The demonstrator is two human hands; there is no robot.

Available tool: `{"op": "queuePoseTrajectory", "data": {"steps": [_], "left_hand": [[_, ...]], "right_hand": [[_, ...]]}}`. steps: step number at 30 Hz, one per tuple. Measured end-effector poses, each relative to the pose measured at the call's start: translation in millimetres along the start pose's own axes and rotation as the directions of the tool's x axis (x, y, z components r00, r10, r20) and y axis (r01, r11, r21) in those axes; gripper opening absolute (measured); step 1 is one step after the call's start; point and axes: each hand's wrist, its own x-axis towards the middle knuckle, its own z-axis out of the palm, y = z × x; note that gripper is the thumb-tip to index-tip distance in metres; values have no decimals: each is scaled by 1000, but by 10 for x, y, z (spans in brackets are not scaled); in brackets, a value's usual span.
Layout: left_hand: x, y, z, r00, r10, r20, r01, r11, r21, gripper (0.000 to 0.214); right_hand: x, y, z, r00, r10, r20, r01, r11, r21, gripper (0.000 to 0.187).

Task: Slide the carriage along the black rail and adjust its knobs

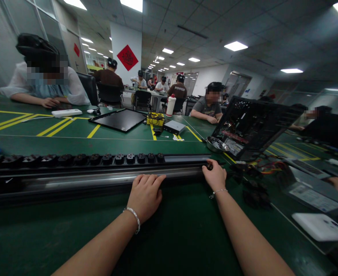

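A long black metal channel, perhaps the opened casing of a power strip, lies across the green table in front of me. Along its far side runs a row of several black socket-like modules. My left hand rests on the channel's near edge, fingers stretched over the rim and thumb apart. At the right end, my right hand curls its thumb and forefinger around a small dark part, whose kind I cannot make out. The other fingertips of that hand are partly hidden.
An open computer case stands tilted at the right, beside a metal bowl and coloured cables. A grey metal box and a white device lie nearer. Across the table are a black panel, a bottle and seated people.
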Motion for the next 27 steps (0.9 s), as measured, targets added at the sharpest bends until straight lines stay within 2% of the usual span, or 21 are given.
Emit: {"op": "queuePoseTrajectory", "data": {"steps": [27], "left_hand": [[-2, 7, -14, 1000, 6, -5, -6, 1000, 4, 40]], "right_hand": [[56, 38, -26, 999, 40, 1, -40, 999, 18, 36]]}}
